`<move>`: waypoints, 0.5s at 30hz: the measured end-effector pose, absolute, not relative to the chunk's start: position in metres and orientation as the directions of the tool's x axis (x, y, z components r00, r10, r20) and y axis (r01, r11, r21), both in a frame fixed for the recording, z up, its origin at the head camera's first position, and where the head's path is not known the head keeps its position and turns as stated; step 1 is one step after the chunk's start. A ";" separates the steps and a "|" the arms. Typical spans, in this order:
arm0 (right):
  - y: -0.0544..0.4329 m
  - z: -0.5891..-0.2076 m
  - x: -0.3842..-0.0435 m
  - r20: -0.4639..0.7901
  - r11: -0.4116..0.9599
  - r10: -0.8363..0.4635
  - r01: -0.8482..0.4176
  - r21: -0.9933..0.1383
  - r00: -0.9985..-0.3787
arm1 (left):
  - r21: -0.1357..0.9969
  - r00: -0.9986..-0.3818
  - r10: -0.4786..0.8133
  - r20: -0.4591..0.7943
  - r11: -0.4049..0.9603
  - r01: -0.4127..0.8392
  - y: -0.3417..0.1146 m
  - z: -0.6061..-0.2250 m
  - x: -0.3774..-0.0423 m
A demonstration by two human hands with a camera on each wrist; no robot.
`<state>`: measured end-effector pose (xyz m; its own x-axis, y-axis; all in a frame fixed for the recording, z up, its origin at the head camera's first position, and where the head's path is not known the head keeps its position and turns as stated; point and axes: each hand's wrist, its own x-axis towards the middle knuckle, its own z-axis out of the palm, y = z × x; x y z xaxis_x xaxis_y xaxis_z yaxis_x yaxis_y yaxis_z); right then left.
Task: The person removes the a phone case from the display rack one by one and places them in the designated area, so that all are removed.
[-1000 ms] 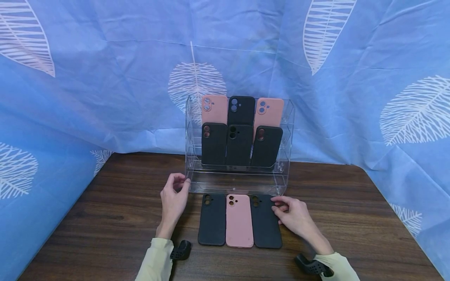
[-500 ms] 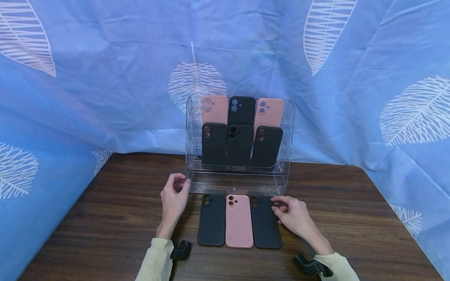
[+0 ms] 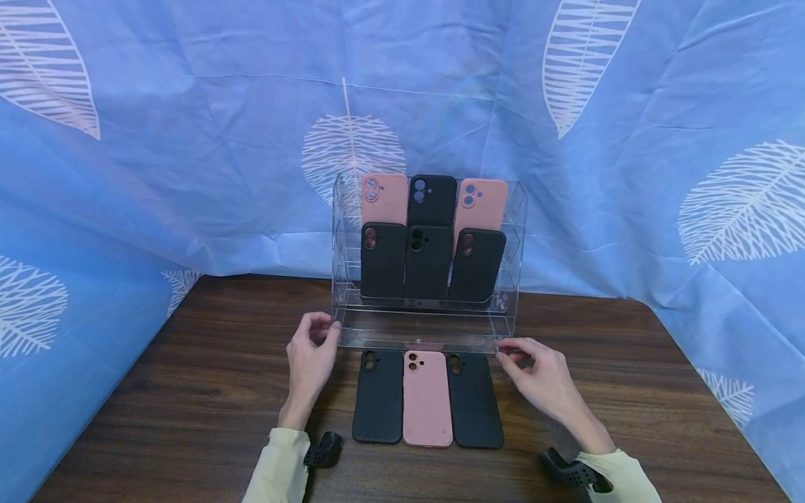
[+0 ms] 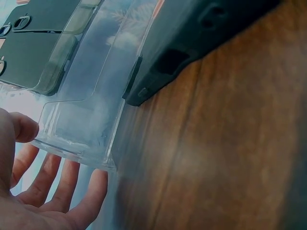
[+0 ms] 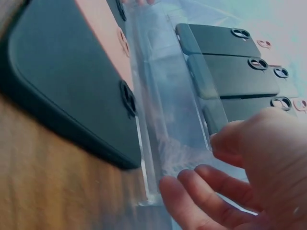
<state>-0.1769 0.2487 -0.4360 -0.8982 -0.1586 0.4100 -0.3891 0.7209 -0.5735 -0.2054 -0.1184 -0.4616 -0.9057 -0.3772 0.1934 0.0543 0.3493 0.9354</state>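
A clear tiered acrylic rack [image 3: 352, 318] stands on the table. My left hand [image 3: 312, 360] touches its front left corner; in the left wrist view, bent fingers [image 4: 96, 189] meet the rack's side edge. At the front right corner is my right hand [image 3: 544, 374], its fingertips against the rack's end in the right wrist view. Between the hands, a black phone case [image 3: 379, 402], a pink phone case [image 3: 428, 402] and another black phone case [image 3: 476, 405] lie flat in a row before the rack, camera holes away from me.
In the rack three black phone cases, such as the middle one [image 3: 428, 265], lean in a lower tier. Behind them stand a pink case [image 3: 385, 199], a black case [image 3: 434, 202] and a pink case [image 3: 483, 202]. A blue leaf-print cloth [image 3: 251, 140] hangs behind the wooden table [image 3: 207, 391].
My right hand has left the right-hand black phone case on the table and shifted right and slightly away, to the rack's front right corner. The left hand has stayed where it was.
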 end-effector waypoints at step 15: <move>0.254 -0.407 -0.202 0.556 0.700 -0.098 -0.454 -0.551 -0.826 | 0.940 -0.909 -0.374 0.185 0.336 0.053 -0.119 -0.463 -0.207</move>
<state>-0.2017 0.2543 -0.4067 -0.8256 -0.0983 0.5556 -0.4544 0.6996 -0.5515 -0.2070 -0.1187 -0.4633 -0.9089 -0.3737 0.1849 0.0532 0.3360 0.9404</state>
